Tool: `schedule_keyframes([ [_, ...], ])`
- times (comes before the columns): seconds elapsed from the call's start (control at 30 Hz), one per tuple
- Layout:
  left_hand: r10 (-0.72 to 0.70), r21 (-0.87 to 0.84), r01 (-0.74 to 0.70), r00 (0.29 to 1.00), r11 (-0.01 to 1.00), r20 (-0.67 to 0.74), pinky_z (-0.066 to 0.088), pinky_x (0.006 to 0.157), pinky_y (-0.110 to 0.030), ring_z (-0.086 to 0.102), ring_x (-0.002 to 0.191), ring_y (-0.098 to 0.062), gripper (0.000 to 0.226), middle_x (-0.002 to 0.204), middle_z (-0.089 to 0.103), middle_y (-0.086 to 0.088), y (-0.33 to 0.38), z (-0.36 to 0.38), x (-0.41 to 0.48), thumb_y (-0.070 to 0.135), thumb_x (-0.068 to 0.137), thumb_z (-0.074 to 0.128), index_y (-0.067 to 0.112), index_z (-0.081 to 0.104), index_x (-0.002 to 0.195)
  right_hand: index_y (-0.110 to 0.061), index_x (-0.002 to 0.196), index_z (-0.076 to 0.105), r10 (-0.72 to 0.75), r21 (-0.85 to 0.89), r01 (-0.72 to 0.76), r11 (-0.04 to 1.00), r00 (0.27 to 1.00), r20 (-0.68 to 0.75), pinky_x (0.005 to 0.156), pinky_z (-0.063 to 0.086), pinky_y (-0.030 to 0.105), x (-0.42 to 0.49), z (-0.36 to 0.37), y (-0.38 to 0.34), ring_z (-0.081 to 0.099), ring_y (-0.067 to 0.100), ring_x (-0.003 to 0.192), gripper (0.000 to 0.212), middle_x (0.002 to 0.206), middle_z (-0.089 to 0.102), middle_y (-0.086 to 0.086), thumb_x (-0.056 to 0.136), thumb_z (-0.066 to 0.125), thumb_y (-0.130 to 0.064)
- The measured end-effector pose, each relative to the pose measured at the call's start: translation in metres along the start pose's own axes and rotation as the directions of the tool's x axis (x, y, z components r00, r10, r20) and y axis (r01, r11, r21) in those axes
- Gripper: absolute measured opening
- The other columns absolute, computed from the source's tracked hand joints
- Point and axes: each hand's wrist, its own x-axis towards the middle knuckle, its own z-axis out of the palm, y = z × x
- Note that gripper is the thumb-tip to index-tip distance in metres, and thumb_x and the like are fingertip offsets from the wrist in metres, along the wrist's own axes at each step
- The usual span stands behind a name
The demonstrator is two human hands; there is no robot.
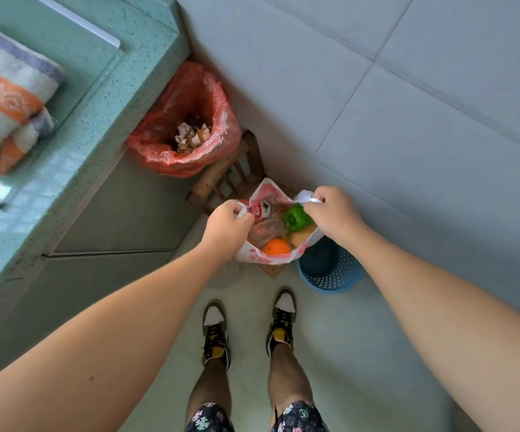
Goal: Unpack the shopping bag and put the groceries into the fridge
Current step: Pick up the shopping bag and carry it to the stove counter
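Both hands on the shopping bag [264, 259]: white w/ red print, sat on a wooden stool [221, 179] right under them. Left hand [226, 224] grips one handle, right hand [333, 213] the other, mouth held wide. Btwn the hands: green pepper [296, 218], orange [276, 247], red-label pack [260, 209]; rest is wrapped in plastic, hard to tell. Blue basket [330, 272] just below right hand, red bin bag [190, 120] beyond left; open floor right of the right hand

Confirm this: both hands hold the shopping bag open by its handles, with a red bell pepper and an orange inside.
Wrong on colour: the bell pepper is green, not red, as the head view shows. The rest holds: the left hand and right hand grip the shopping bag by its handles, and an orange lies inside.
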Motion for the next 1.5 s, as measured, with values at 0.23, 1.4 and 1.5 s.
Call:
schedule_keyframes([
  [0.23,0.161,-0.006,-0.161,0.987,0.987,0.014,0.043,0.056,-0.027,0.055,0.071,-0.015,0.018,0.078,0.058,-0.002,0.049,-0.057,-0.059,0.022,0.088,0.052,0.005,0.058,0.089,-0.016,0.059,0.034,-0.121,-0.083,0.107,0.991,0.976,-0.18,0.048,0.023,0.027,-0.067,-0.045,-0.051,0.035,0.018,0.055,0.034,0.058,0.037,0.0,0.085,0.052,-0.005],
  [1.4,0.537,0.533,-0.3,0.758,0.791,-0.37,0.034,0.054,-0.027,0.047,0.064,-0.018,0.031,0.072,0.053,0.002,0.061,-0.342,-0.298,0.038,0.091,0.063,0.018,0.047,0.074,-0.015,0.069,0.052,-0.671,-0.516,0.647,0.561,0.721,0.174,0.056,0.039,0.03,-0.266,-0.134,-0.339,0.055,0.023,0.071,0.025,0.075,0.059,0.002,0.082,0.065,-0.033],
  [1.5,0.391,0.433,-0.177,0.788,0.884,-0.476,0.032,0.051,-0.026,0.048,0.064,-0.019,0.035,0.068,0.049,0.006,0.02,-0.33,-0.322,0.032,0.09,0.064,0.025,0.04,0.067,-0.021,0.067,0.049,-0.708,-0.506,0.748,0.43,0.627,0.325,0.055,0.034,0.03,-0.275,-0.1,-0.344,0.052,0.018,0.068,0.031,0.072,0.055,-0.002,0.088,0.064,-0.039],
])
